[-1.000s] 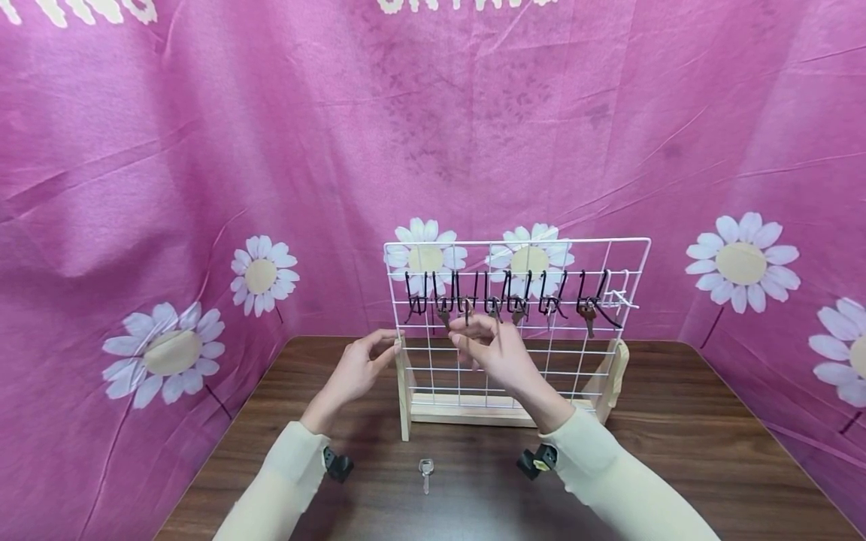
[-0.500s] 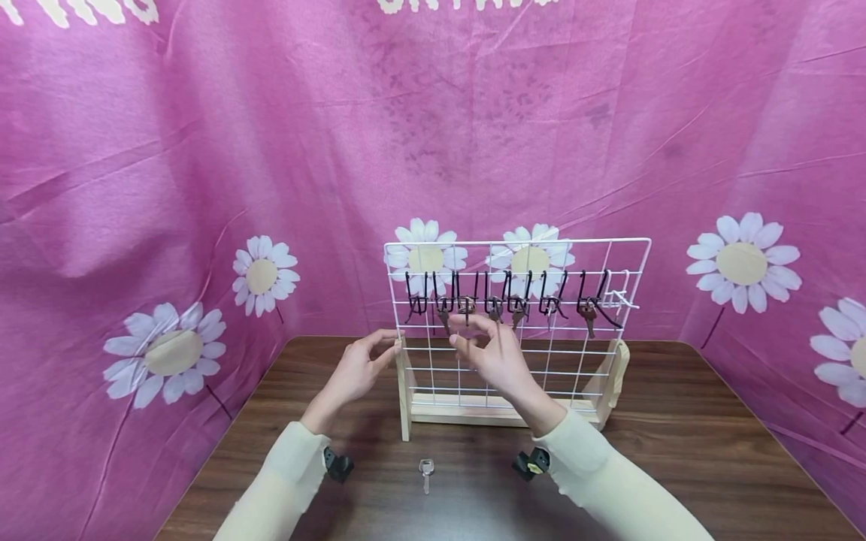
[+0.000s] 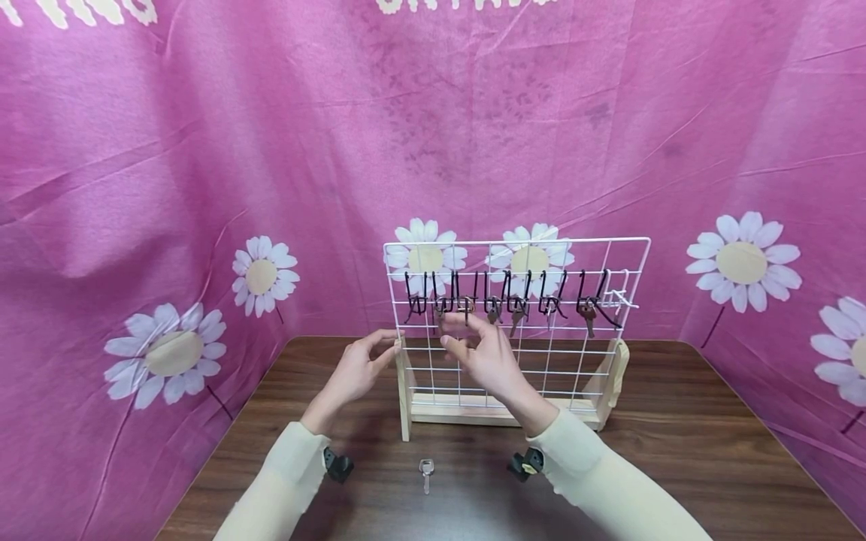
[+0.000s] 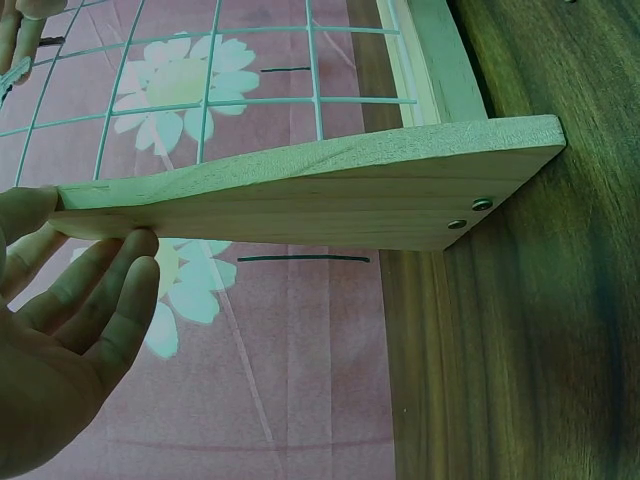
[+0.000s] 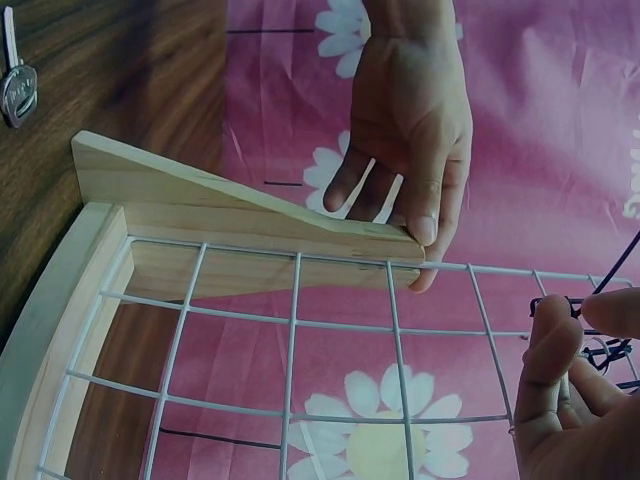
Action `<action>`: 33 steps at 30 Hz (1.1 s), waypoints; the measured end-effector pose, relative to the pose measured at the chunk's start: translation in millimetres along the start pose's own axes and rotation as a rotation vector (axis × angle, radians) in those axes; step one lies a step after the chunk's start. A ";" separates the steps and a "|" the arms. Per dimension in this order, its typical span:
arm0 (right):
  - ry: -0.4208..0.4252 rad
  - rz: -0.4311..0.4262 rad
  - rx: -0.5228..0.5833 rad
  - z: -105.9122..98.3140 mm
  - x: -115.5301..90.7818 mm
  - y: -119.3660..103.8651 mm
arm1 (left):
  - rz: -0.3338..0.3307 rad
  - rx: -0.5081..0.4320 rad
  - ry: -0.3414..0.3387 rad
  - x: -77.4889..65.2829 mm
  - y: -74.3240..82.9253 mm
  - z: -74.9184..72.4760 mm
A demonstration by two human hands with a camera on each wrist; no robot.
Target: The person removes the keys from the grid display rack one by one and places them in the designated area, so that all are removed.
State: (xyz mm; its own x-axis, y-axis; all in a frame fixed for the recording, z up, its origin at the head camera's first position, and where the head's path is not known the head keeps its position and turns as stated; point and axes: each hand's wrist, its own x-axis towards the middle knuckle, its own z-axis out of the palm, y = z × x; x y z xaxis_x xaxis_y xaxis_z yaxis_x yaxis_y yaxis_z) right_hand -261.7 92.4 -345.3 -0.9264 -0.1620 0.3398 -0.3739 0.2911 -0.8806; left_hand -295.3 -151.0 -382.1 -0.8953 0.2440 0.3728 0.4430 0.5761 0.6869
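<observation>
My left hand point(image 3: 358, 368) grips the upper end of the wooden side piece point(image 4: 300, 190) of a white wire grid rack point(image 3: 446, 369), thumb on one face and fingers on the other. In front of the grid, my right hand point(image 3: 487, 361) is at the left-hand hooks, thumb and forefinger apart, fingertips beside or touching a hanging key point(image 3: 440, 321). In the right wrist view its fingers point(image 5: 550, 350) partly hide a black hook. Further keys hang on black hooks, among them a brown key point(image 3: 588, 319) at the right. A loose silver key point(image 3: 426, 475) lies on the table.
The rack stands on a dark wooden table point(image 3: 676, 451) with its wooden base bar point(image 3: 467, 413) along the bottom. A white hook point(image 3: 617, 297) sits at the grid's right end. Behind hangs a pink cloth point(image 3: 338, 150) printed with daisies.
My right hand has shifted a little left from the third hook's key toward the key beside it, its fingers spreading from that third key. The left hand stays on the rack.
</observation>
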 end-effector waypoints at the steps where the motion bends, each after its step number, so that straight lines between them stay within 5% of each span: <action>1: -0.003 0.008 0.010 0.4 0.6 -0.3 | 0.000 -0.003 0.000 0.0 0.0 0.0; 18: -0.026 0.031 0.108 -0.4 7.7 -0.2 | 0.004 0.003 0.007 0.8 -1.3 -0.1; 33: 0.000 -0.043 0.017 -2.8 3.9 -5.0 | 0.001 0.003 0.007 0.4 -2.6 0.8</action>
State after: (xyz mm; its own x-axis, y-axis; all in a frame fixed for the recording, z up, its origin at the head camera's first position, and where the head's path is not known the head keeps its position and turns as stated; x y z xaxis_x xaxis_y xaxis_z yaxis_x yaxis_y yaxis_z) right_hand -263.6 92.9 -338.7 -0.9094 -0.1743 0.3777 -0.4129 0.2679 -0.8705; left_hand -296.8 -151.7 -384.2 -0.8942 0.2390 0.3784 0.4442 0.5780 0.6846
